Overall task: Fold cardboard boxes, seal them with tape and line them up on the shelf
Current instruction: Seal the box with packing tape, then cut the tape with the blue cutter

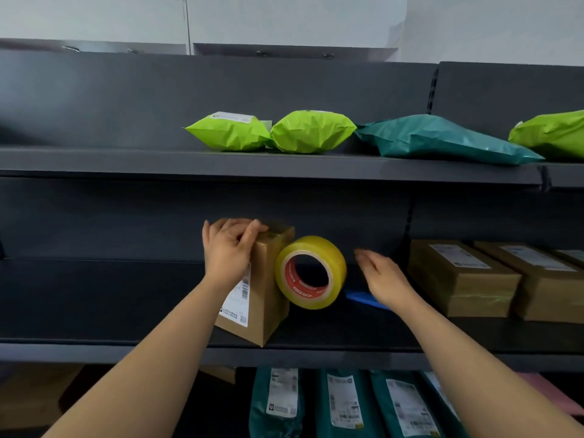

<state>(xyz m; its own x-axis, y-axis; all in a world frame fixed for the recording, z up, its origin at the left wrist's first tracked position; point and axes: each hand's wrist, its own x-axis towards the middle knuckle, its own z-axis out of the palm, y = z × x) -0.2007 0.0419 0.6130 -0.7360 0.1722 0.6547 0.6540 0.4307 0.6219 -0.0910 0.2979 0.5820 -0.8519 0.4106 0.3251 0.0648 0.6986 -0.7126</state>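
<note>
A small cardboard box [265, 289] with a white shipping label stands tilted on end on the middle shelf [316, 352]. My left hand [229, 248] grips its top left corner, fingers curled over the taped upper edge. A roll of yellowish clear tape [311, 271] with a red-and-white core hangs against the box's right side, apparently still stuck to it. My right hand [380, 276] hovers just right of the roll, fingers straight and blurred, holding nothing. A blue object [363, 298] lies on the shelf beneath that hand, partly hidden.
Sealed brown boxes [461, 276] sit in a row at the right of the middle shelf. Lime-green [311, 131] and teal mailer bags [442, 140] lie on the upper shelf. Teal labelled bags [344, 403] stand on the shelf below. The shelf left of the box is bare.
</note>
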